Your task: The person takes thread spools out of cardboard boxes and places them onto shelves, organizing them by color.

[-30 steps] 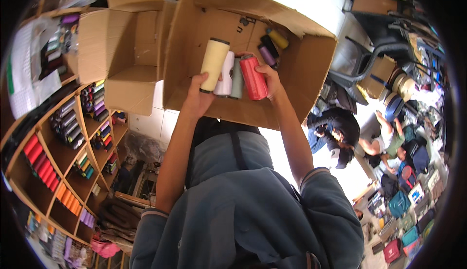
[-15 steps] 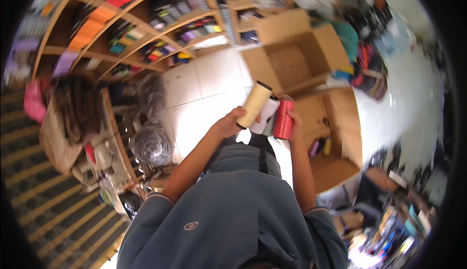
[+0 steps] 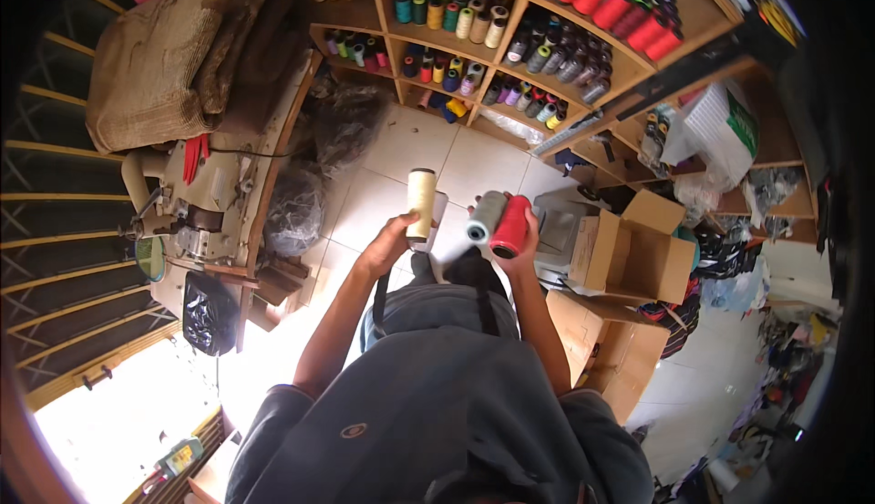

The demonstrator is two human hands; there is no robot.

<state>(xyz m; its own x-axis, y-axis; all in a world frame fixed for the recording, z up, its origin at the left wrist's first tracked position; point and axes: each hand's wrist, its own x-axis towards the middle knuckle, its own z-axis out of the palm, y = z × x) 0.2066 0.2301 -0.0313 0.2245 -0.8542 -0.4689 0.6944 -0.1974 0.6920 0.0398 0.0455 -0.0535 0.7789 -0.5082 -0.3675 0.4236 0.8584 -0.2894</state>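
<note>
My left hand [image 3: 386, 247] is closed around a cream thread spool [image 3: 421, 196], held nearly upright. Behind it a second, pale spool [image 3: 439, 210] shows in part, apparently in the same grip. To the right, my right hand [image 3: 526, 251] holds a grey thread spool [image 3: 488, 212] and a red thread spool [image 3: 512, 223] side by side, both tilted with an end toward me. Its fingertips show past the grey one. A gap separates the two hands, both out in front of my body above the tiled floor [image 3: 419, 144].
Ahead stands a wooden shelf [image 3: 529, 66] with thread spools sorted by colour. On the left is a sewing machine [image 3: 196, 217] on a table, beside folded brown cloth [image 3: 169, 57]. Clear plastic bags [image 3: 296, 203] lie by it. Open cardboard boxes [image 3: 638, 253] sit at right.
My view has swung right, bringing the shelf ahead and the boxes further right. My hands have moved apart; the pale spool is now by my left hand, the grey one beside the red in my right.
</note>
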